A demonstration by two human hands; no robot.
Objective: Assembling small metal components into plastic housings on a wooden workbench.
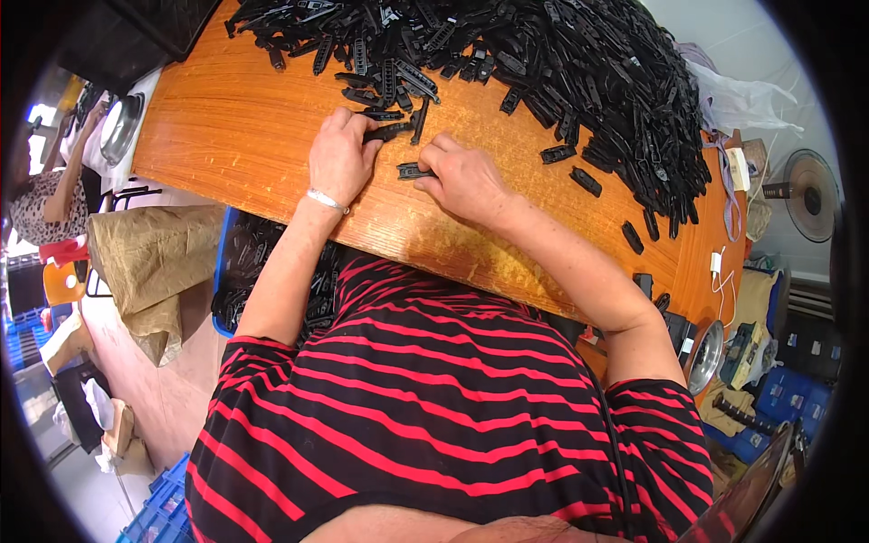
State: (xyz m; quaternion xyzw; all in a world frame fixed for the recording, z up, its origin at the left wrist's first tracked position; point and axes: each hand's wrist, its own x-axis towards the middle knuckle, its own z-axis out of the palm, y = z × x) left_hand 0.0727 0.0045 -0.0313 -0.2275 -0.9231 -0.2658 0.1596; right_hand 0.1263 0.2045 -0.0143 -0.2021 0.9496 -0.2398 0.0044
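Close to the table's near edge, my left hand (342,156) has its fingers closed on a long black plastic part (387,132). A little to the right, my right hand (460,176) pinches a shorter black plastic clip (414,171) just over the wood. The two parts are apart from each other. Beyond my left fingertips a thin black strip (420,121) lies on the table, with several ribbed black pieces (389,83) farther back. My fingertips partly hide both held parts.
A large heap of black plastic parts (597,63) covers the far and right side of the wooden table (217,136). Loose pieces (586,182) lie along its edge. Below the table at left stands a blue bin (223,262) of black parts. Another person (54,195) is at far left.
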